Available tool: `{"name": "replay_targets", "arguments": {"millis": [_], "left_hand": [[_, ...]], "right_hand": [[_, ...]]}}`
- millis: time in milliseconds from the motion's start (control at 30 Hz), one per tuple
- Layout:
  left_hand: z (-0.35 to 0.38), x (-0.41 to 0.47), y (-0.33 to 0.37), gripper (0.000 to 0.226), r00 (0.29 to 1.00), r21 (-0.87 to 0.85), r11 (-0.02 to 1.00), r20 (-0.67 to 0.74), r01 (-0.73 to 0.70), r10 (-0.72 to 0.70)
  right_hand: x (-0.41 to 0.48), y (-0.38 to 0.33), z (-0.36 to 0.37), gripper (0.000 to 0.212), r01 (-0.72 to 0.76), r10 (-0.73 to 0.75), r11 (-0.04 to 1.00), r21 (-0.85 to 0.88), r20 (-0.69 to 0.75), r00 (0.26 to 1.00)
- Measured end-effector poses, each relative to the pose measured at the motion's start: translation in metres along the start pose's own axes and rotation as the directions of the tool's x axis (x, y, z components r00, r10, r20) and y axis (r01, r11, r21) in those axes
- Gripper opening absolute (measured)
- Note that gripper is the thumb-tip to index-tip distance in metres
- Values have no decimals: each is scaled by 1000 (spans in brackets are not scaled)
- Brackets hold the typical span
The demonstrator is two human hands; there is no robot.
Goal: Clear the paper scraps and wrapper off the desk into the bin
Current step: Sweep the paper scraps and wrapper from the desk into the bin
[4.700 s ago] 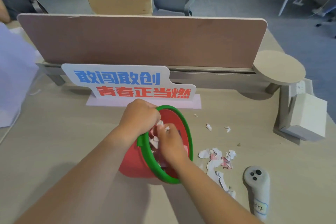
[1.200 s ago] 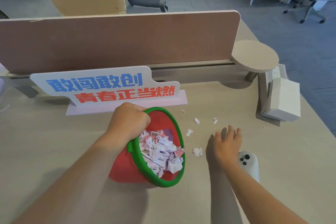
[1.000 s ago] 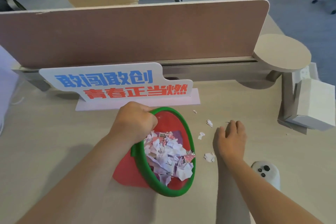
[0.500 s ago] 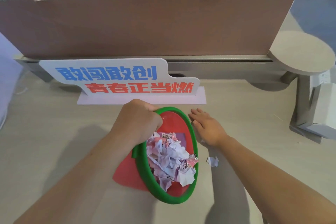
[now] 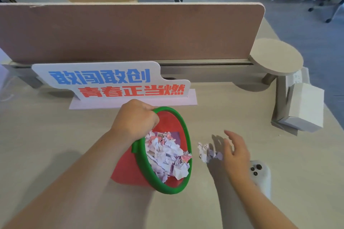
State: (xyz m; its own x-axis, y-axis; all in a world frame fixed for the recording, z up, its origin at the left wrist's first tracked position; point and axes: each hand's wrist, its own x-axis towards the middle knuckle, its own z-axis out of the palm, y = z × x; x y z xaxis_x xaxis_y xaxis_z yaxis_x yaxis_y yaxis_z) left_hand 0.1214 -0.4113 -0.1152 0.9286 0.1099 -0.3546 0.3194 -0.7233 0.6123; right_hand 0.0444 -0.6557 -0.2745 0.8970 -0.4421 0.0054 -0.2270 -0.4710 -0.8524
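Observation:
A red bin (image 5: 130,171) with a green rim lies tilted on the desk, its mouth facing right. It holds a heap of white and pink paper scraps and a wrapper (image 5: 165,156). My left hand (image 5: 135,120) grips the rim at its upper left. A small pile of scraps (image 5: 205,151) lies on the desk just right of the bin's mouth. Right beside that pile, my right hand (image 5: 235,152) hovers with its fingers spread and nothing in it.
A white handheld controller (image 5: 260,174) lies under my right wrist. A sign with blue and red characters (image 5: 111,82) stands behind the bin, before a brown divider (image 5: 130,31). A round shelf (image 5: 275,57) and white box (image 5: 305,106) stand at the right.
My right hand has swept from beside the bin's far rim back to the right, and the loose scraps now lie gathered in a pile near the bin's mouth. My left hand keeps its grip.

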Motion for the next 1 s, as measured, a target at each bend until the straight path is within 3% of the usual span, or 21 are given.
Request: {"name": "replay_targets", "arguments": {"millis": [67,133,200,400,567,667,767,900,1000], "left_hand": [[1,-4,0,26,1000,-10,1000,4,-6,6],[2,-7,-1,28,1000,-24,1000,4,-18,18],[4,-10,-2,31,999,-29,999,15,-39,39],[5,-13,-6,35,999,-57,997,32,-43,45],[-1,-10,-9,20,1000,-34,999,19,1,0],[-4,-6,-12,10,1000,-31,999,6,12,-12],[-5,-5,-13,14,1000,-35,999,24,11,-10],[-7,-3,-15,14,1000,-46,999,22,10,-9],[-10,-3,-18,15,1000,-65,998,15,3,-2]], "right_hand": [[-12,-2,2,42,-178,174,983,-52,-87,981],[-30,0,12,39,-224,230,940,-258,-4,973],[-42,-1,25,43,-132,176,897,-422,67,982],[-25,-10,62,47,19,103,754,-656,147,984],[-12,-2,66,24,237,9,713,-660,346,938],[-3,-2,67,24,333,-8,638,-694,427,904],[7,-6,66,21,391,-2,619,-681,497,868],[16,-11,65,18,385,33,661,-645,537,843],[21,-29,54,8,101,109,876,-471,398,911]]}}
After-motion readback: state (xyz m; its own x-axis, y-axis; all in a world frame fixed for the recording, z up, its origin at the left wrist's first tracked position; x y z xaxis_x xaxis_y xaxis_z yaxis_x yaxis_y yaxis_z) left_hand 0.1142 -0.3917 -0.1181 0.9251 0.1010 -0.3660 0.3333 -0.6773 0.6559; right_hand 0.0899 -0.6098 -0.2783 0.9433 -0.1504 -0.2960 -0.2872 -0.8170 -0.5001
